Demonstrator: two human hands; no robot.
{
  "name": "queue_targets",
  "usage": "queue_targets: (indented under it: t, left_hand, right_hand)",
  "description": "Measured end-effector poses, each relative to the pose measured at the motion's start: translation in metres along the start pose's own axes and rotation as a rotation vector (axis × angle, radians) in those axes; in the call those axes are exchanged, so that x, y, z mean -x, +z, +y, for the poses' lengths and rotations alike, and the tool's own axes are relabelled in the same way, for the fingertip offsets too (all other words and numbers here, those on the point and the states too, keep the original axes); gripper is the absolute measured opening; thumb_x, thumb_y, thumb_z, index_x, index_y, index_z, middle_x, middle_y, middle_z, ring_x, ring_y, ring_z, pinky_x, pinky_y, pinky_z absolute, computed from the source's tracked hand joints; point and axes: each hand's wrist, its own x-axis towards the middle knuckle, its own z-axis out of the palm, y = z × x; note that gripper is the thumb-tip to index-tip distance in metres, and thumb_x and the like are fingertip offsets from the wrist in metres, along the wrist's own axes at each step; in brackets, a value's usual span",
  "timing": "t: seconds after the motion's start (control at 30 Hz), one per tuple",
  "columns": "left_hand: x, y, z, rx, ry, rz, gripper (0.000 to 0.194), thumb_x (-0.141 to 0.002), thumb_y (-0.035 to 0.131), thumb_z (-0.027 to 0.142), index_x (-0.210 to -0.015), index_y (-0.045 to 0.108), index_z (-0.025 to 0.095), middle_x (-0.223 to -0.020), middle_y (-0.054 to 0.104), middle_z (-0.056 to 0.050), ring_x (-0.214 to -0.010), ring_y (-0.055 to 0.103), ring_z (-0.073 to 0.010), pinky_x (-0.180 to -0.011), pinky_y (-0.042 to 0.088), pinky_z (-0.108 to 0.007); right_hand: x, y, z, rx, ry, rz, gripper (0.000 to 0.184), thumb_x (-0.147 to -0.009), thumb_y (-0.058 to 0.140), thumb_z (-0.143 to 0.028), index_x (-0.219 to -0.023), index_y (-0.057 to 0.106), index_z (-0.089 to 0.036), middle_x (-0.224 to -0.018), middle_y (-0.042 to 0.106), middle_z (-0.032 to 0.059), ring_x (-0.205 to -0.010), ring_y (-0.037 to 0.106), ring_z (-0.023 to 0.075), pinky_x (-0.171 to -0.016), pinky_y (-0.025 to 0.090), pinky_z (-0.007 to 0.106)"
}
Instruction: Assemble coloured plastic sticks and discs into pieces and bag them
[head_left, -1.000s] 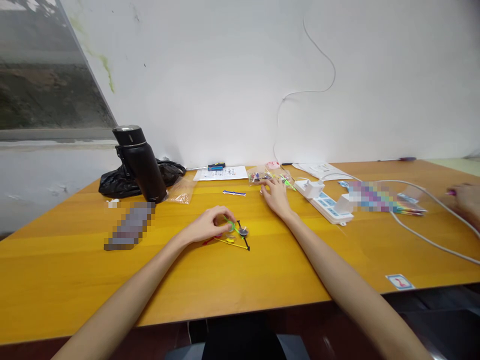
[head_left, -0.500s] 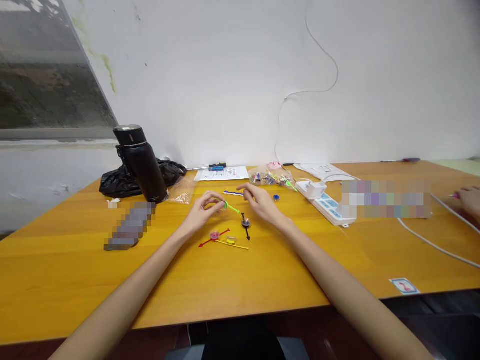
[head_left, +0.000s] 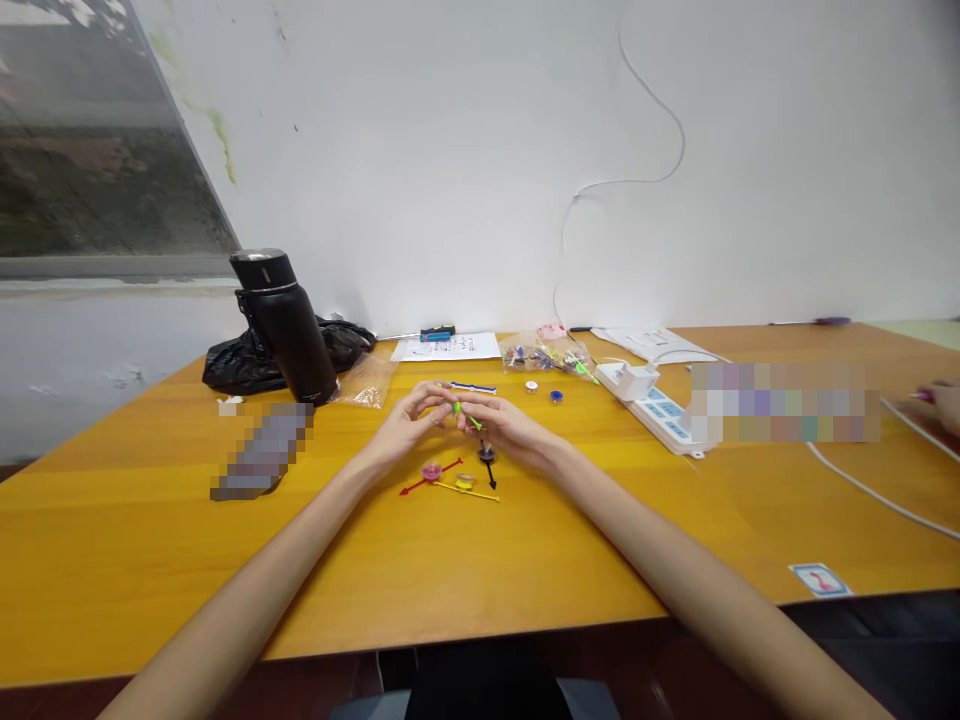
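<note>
My left hand and my right hand meet above the table, fingers closed on a small green arrow spinner. Its arrow tip points down to the right; the fingers cover part of its round base. Below them lie a red arrow spinner, a yellow one and a black one, partly under my right hand. Behind my fingertips is a blue arrow. A blue round piece and a white round piece lie to its right.
A black bottle stands at left by a black plastic bag and a clear bag. Behind are a screwdriver, printed paper and a bag of small parts. At right are a power strip and another person's hand.
My right hand has moved left and down to join my left hand at the green spinner. The white round piece now shows behind my right hand.
</note>
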Motion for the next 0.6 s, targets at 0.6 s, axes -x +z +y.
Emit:
queue_targets:
  t: [0.6]
  left_hand:
    - [0.004, 0.013, 0.004, 0.202, -0.11, -0.092, 0.034, -0.088, 0.066, 0.045, -0.113, 0.058, 0.022, -0.09, 0.061, -0.002, -0.079, 0.063, -0.0146, -0.087, 0.055, -0.037]
  right_hand:
    - [0.007, 0.008, -0.007, 0.011, -0.031, -0.095, 0.042, -0.085, 0.073, -0.037, -0.123, 0.058, -0.027, -0.082, 0.07, -0.001, -0.084, 0.067, 0.0156, -0.083, 0.05, 0.031]
